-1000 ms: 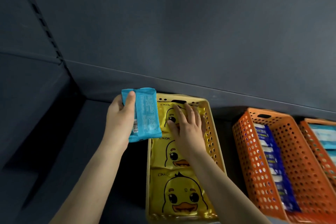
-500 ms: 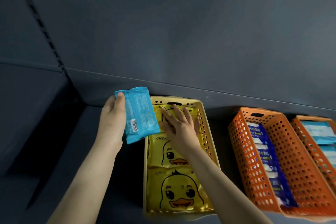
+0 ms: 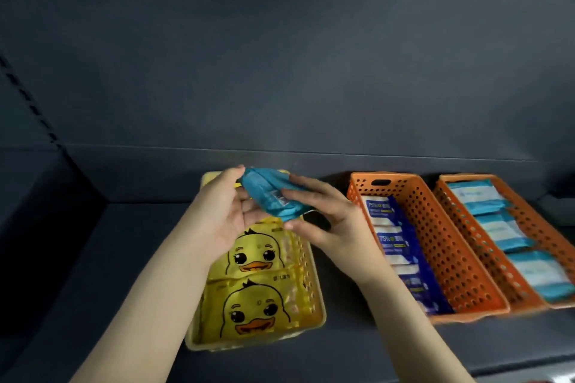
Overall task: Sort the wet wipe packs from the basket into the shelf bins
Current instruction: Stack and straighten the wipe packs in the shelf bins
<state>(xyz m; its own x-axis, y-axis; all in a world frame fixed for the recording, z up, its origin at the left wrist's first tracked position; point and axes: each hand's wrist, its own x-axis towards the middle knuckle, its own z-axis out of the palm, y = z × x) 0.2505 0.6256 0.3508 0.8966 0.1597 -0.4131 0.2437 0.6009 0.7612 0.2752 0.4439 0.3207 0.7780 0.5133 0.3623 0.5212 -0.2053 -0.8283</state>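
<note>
- The blue pack (image 3: 270, 196), a soft, crinkled foil pouch with a small barcode label, is held in the air at the centre of the frame, over the far end of the yellow bin (image 3: 242, 346).
- The left hand (image 3: 224, 214) cups the pack's left end, palm turned toward it and a fingertip on its top edge.
- The right hand (image 3: 329, 224) grips the pack's right end, fingers curled over the top and thumb beneath.
- The yellow bin is a long rectangular plastic basket with rows of round holes in its walls. It sits at lower centre.
- Glossy yellow duck packs (image 3: 252, 311) lie flat in it, end to end, each printed with a cartoon duck face.
- To the right stands an orange bin (image 3: 445, 227) of the same perforated shape, holding a row of navy packs (image 3: 401, 246) with white panels along its left wall.
- At the right edge, touching it, is a second orange bin (image 3: 460, 178) with pale blue-and-white packs (image 3: 497, 227) in a row.
- All three bins rest on a matte dark grey shelf (image 3: 93, 258) with a smooth back panel.
</note>
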